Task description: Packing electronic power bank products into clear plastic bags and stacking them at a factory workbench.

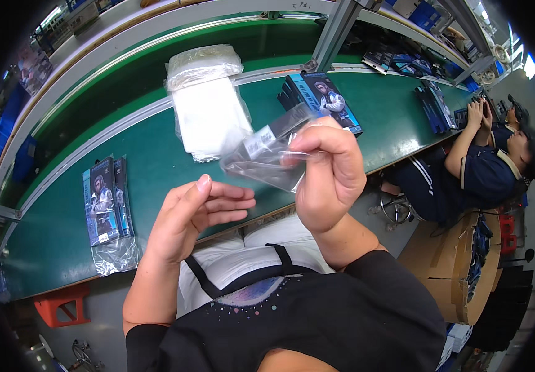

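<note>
Green bench (143, 177), bag stack (210, 118), boxes (334, 104) partly behind bagged dark item (267, 141) pinched in right grip (330, 166); left grip (194, 214) parted, empty.

and across the green workbench (156, 162) we go: bagged blue-black boxes (102, 201) lying at left, a pile of plastic bags (208, 121) mid-bench, printed cartons (332, 102) stacked right, more packages (433, 108) beyond!

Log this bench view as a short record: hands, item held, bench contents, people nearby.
right hand: fingers pinching a clear bag
bag detail: white label visible; dark contents too blurred to identify
left hand: open, apart from the bag
green bench, left: dark-blue boxes in clear wrap
bench, far side: stack of plastic bags
beyond right hand: printed boxes
people: person in dark shirt at right
</note>
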`<control>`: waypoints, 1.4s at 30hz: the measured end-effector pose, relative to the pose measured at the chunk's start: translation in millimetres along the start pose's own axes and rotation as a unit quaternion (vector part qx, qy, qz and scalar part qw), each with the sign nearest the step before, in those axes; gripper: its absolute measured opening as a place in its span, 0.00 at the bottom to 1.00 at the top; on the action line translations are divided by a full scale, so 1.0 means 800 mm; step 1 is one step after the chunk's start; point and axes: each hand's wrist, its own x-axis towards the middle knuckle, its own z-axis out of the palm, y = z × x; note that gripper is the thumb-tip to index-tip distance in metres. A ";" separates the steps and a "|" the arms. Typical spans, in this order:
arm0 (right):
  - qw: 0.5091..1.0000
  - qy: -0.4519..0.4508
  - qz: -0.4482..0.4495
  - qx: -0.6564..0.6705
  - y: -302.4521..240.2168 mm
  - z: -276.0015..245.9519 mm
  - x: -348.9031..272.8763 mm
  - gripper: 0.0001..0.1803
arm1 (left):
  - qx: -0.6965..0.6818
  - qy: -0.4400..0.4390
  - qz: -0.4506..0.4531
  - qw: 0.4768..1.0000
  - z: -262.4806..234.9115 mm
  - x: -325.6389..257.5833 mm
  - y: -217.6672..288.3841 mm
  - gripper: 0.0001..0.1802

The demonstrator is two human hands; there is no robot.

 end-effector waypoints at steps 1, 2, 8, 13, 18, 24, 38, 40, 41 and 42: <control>0.997 -0.077 -0.017 -0.007 -0.002 0.005 0.000 0.15 | -0.081 0.014 -0.014 0.997 -0.001 -0.001 -0.003 0.30; 0.987 -0.154 -0.035 -0.013 -0.002 0.009 -0.001 0.16 | -0.161 0.027 -0.029 0.986 0.000 0.000 -0.008 0.30; 0.921 -0.384 0.010 0.063 -0.019 0.057 -0.031 0.21 | -0.324 0.109 -0.076 0.937 -0.031 -0.016 -0.048 0.13; 0.976 -0.188 0.077 -0.073 0.001 0.012 -0.001 0.13 | -0.142 0.370 0.072 0.915 -0.063 -0.050 -0.033 0.08; 0.984 0.019 0.143 -0.102 0.029 -0.032 0.012 0.09 | 0.021 0.488 0.275 0.828 -0.102 -0.108 -0.001 0.14; 0.974 -0.204 0.066 -0.077 0.035 0.023 0.013 0.17 | -0.006 0.394 0.212 0.895 -0.086 -0.115 -0.016 0.26; 0.932 -0.205 0.298 -0.023 0.045 0.037 -0.008 0.04 | 0.033 0.366 0.131 0.921 -0.050 -0.105 -0.013 0.31; 0.900 -0.111 0.415 0.076 0.051 0.051 -0.021 0.06 | 0.094 0.379 0.142 0.910 -0.048 -0.110 -0.001 0.30; 0.878 -0.076 0.457 0.121 0.052 0.056 -0.024 0.07 | 0.124 0.413 0.171 0.886 -0.051 -0.115 0.005 0.30; 0.885 -0.054 0.446 0.121 0.053 0.058 -0.024 0.08 | 0.165 0.441 0.231 0.851 -0.061 -0.122 0.008 0.28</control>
